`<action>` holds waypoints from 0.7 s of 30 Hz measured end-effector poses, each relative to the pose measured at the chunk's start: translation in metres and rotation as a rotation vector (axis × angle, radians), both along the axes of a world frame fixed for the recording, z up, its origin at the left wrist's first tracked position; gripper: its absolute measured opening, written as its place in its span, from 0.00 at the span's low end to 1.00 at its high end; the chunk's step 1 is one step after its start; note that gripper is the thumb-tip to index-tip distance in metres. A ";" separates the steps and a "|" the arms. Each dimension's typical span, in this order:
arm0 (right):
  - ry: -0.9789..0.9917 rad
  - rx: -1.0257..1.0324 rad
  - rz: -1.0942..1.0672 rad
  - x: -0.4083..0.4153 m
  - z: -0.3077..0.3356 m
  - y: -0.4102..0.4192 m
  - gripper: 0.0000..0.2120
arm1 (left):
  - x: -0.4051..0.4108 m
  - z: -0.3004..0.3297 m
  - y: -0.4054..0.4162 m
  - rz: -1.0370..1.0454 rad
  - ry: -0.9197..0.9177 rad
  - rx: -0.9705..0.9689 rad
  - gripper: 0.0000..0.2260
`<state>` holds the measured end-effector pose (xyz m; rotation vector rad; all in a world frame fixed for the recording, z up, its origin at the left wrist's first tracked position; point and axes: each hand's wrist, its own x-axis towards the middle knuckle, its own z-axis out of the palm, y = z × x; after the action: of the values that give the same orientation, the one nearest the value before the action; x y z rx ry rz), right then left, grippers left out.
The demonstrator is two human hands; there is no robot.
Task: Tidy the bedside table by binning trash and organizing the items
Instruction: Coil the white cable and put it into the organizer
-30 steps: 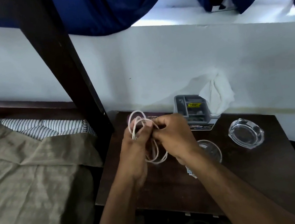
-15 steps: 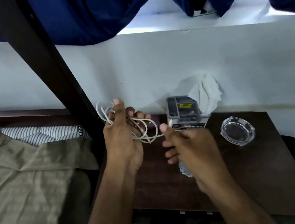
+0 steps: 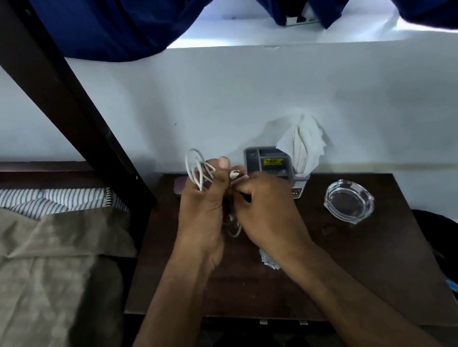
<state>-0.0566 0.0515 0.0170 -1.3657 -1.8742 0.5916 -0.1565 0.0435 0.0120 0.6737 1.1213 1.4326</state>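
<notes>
Fingers (image 3: 222, 165) of both hands clasp the white cable (image 3: 196, 169).

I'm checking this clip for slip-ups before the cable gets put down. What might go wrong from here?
1. The white cable is only loosely looped in the left hand; the loops may spring apart once the right hand lets go of the plug end.
2. The glass ashtray sits just right of the hands; a sweeping wrist might knock it.
3. A low-hanging loop could snag the crumpled scrap under the right wrist.
</notes>
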 end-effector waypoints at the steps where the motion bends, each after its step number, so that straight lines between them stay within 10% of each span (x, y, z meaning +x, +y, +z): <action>1: -0.013 -0.029 -0.005 0.000 0.001 0.001 0.12 | 0.003 0.000 -0.002 -0.011 0.032 0.006 0.17; 8: -0.045 -0.162 0.270 0.015 0.010 0.008 0.11 | 0.001 -0.003 -0.001 0.088 0.071 0.007 0.14; 14: 0.091 -0.592 0.467 0.050 0.018 0.030 0.20 | -0.002 0.001 0.004 -0.300 0.027 0.095 0.18; 21: -0.011 -0.463 0.468 0.056 0.015 0.050 0.19 | 0.002 -0.001 0.023 -0.489 0.082 -0.020 0.28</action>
<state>-0.0003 0.1012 0.0324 -1.1928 -2.1657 1.3217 -0.1547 0.0669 0.0114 0.9260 0.9475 0.9817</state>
